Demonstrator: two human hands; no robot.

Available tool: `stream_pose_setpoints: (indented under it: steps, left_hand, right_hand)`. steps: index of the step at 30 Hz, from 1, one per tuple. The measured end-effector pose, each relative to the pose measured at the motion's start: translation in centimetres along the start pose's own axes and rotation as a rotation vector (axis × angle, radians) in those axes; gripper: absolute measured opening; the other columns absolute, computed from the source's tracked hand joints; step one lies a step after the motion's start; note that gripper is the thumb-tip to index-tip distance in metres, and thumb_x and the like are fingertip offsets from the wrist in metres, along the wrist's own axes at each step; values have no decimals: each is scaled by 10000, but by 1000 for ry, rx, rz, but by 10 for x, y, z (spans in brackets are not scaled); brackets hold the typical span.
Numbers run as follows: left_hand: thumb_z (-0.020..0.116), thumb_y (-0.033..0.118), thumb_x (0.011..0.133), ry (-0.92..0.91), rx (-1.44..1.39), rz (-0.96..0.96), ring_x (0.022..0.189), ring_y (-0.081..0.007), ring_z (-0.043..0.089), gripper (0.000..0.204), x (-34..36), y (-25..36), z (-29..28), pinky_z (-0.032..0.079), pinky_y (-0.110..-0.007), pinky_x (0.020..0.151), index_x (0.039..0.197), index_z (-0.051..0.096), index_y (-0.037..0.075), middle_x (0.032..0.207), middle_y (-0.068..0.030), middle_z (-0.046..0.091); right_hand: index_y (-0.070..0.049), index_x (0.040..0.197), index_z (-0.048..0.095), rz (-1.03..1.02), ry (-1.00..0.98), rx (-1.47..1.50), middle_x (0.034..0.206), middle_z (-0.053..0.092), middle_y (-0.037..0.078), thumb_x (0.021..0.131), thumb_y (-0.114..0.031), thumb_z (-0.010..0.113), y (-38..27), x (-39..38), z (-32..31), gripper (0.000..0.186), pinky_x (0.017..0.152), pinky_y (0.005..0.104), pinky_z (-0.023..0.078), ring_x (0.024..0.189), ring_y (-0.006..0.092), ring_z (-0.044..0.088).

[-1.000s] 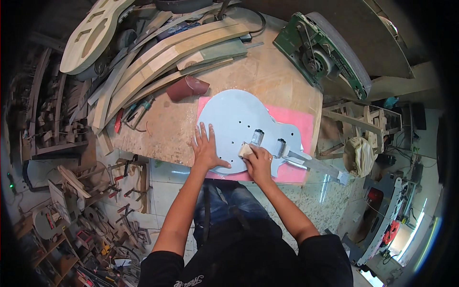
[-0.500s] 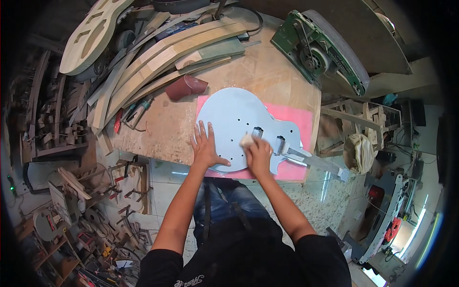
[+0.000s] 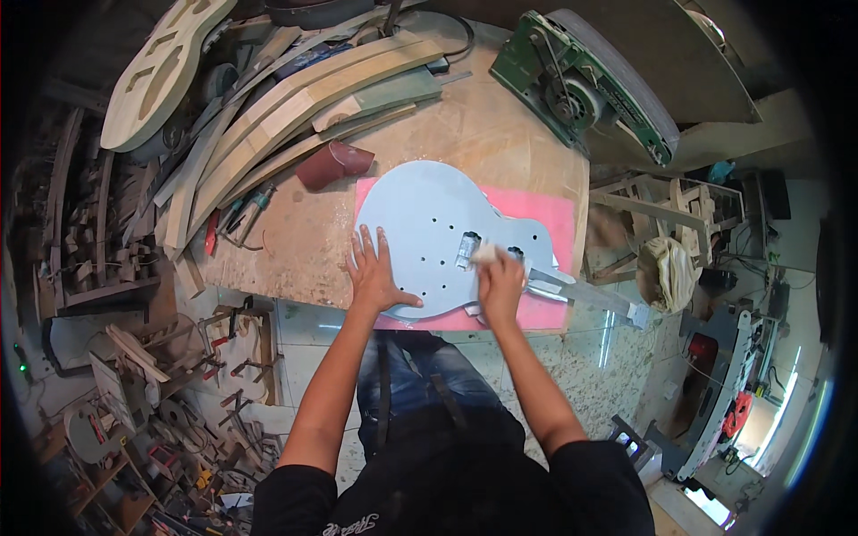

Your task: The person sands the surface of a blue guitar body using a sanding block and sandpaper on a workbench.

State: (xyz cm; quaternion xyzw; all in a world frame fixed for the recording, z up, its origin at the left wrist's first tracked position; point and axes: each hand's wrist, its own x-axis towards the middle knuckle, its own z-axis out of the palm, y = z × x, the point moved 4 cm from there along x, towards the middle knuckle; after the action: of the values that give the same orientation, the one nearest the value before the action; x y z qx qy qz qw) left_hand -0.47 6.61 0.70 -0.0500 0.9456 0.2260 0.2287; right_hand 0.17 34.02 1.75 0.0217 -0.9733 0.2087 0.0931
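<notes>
The left hand (image 3: 375, 272) lies flat with fingers spread wide, holding down the pale blue guitar body (image 3: 438, 232) on the pink mat (image 3: 554, 228). The right hand (image 3: 500, 286) presses a small sanding pad (image 3: 485, 254) onto it, fingers curled. This looks like sanding; next rub gently and evenly. Far right sits a green sander (image 3: 581, 85).

Both arms reach forward — left hand (image 3: 375, 275) flat with fingers spread, right hand (image 3: 500, 284) curled, knuckles up.

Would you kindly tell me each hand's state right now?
Left hand: open, flat on the pale blue guitar body.
Right hand: closed on a small whitish pad.
</notes>
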Motion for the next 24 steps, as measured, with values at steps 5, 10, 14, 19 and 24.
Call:
stream_pose_setpoints:
  steps: [5,10,14,19,24]
  left_hand:
    - [1005,624,312,-5,-8,8,1604,-535,-72,1804,2,7,2,70,-709,1238,1697,11,35,1727,-351,-79]
    - [1001,636,317,15,0,-13,1602,-538,-73,1802,-2,-2,-2,78,-715,1234,1697,10,36,1727,-352,-79]
    - [1001,640,324,4,4,0,1604,-533,-69,1804,0,2,-1,78,-710,1237,1696,0,31,1729,-348,-78]
    - [997,647,328,16,21,14,1603,-536,-63,1805,1,4,-1,81,-700,1243,1695,-4,26,1729,-347,-72]
    - [995,658,326,12,16,-12,1603,-536,-60,1812,-1,-1,-4,79,-702,1242,1694,-9,24,1729,-348,-70]
  right_hand:
    - [-92,1145,732,107,79,-50,1380,650,146,938,-151,707,1,37,-4,217,1018,554,422,1228,376,568]
    - [-86,1135,714,-35,-34,0,1406,634,138,918,-157,725,-22,-41,-2,228,1027,549,423,1221,369,569]
    - [-85,1118,694,0,7,10,1408,629,133,907,-152,737,-10,23,-1,225,1046,542,416,1228,379,561]
    - [-96,1110,694,85,56,33,1390,636,126,910,-157,739,-5,5,8,214,1061,540,398,1240,379,552]
    - [-79,1101,690,-22,-3,50,1395,633,130,919,-169,738,-19,-53,0,209,1054,560,382,1246,381,545]
